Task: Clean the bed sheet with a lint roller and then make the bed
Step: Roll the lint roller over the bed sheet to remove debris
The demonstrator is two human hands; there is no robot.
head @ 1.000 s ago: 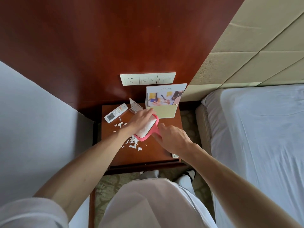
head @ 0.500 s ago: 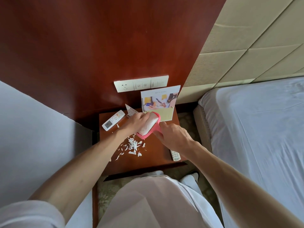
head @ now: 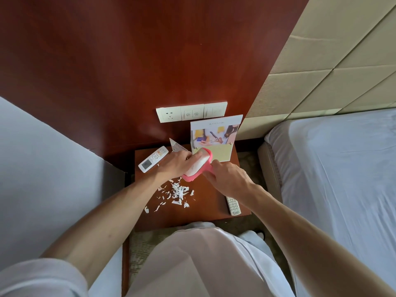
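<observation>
Lint roller [head: 198, 166], pink frame with white roll, is held above the far half of the wooden nightstand [head: 214, 202], between both hands. Left hand [head: 174, 166] curls its fingers over the white roll. The right hand [head: 228, 179] grips the pink handle at the roller's right side. White paper scraps [head: 177, 191] lie scattered on the nightstand just near of the roller. White remote [head: 153, 159] lies at the far left corner. A second remote [head: 233, 205] lies at the near right edge, partly hidden by the right wrist. Brochure stand [head: 216, 136] is upright at the far edge, below a switch panel [head: 191, 112]. Bed sheet [head: 342, 179] covers the mattress to the right, well apart from the roller.
</observation>
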